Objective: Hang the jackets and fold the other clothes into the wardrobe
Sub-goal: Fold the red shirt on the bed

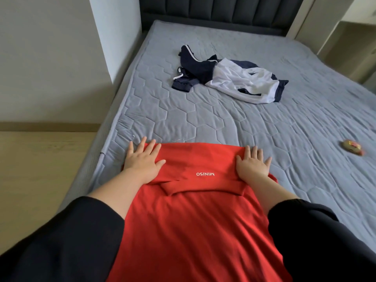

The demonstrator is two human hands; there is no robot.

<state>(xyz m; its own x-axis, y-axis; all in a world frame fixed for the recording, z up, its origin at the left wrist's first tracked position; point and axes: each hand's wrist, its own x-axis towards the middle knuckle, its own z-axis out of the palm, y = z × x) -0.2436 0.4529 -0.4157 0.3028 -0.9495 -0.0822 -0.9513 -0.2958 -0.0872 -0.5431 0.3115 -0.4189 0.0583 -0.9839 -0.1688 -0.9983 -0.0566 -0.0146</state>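
Bedroom: pale wall [40,58] on the left w/ light wood floor [40,169] below it. Most of the view is the bed, a grey quilted mattress [203,123] w/ hexagon stitching and a dark padded headboard [213,11] at the far end.

The red shirt [193,220] lies spread at the near end of the mattress, running lengthwise toward the person. Its far part is folded back over itself. White "MINISO" lettering sits on that flap, upside down from here, btwn the two hands.

The navy-and-white jacket [230,78] is crumpled further up the bed, approx. mid-mattress, well apart from the shirt. Nobody is touching it.

Both arms wear black sleeves [61,241] pushed up off the forearms. The left hand [142,159] is flat, fingers straight & spread, pressing the left end of the fold, w/ fingertips reaching past it onto the mattress. The right hand [253,163] does the same at the right end. Neither grasps anything; both are released and just pressing down.

A small gold-and-red item [352,147] lies near the mattress's right side, too blurred to ID.
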